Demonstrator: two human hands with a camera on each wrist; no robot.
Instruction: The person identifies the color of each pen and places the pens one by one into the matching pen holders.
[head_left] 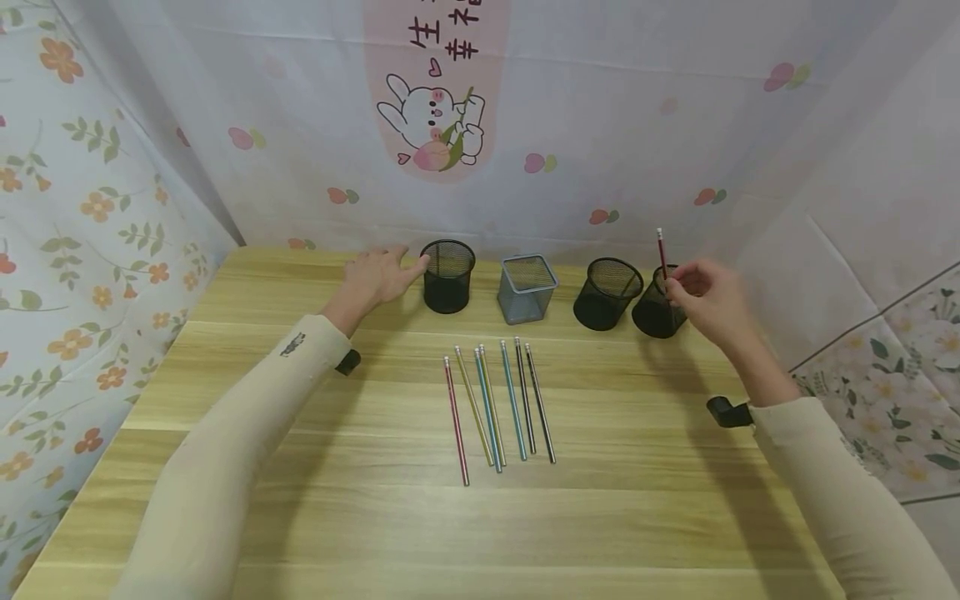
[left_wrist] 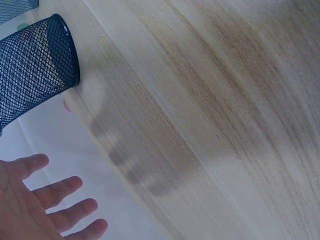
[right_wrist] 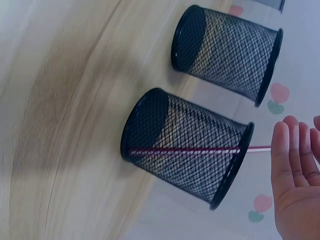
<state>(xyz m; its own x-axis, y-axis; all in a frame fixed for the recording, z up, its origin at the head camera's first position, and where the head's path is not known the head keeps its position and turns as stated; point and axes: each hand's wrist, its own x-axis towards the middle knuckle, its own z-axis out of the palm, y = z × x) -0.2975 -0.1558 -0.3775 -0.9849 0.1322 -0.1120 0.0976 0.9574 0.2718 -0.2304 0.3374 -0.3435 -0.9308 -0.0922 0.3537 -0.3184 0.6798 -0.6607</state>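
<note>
My right hand (head_left: 712, 304) pinches a red pencil (head_left: 662, 248) by thumb and fingertips, just above the rim of the far-right black mesh pencil cup (right_wrist: 187, 147). Through the mesh in the right wrist view, the pencil's lower part runs down inside, close to the cup's base. My left hand (head_left: 378, 277) is beside the leftmost black mesh cup (head_left: 447, 279), fingers spread, thumb near its rim; it holds nothing. In the left wrist view its fingers (left_wrist: 65, 192) stand apart, away from that cup.
Between the end cups stand a grey square mesh cup (head_left: 525, 292) and another black round cup (head_left: 606, 296). Several pencils lie mid-table: a red one (head_left: 456, 421), yellow, blue and black ones. A printed white cloth (head_left: 562, 108) hangs behind the wooden table (head_left: 360, 517).
</note>
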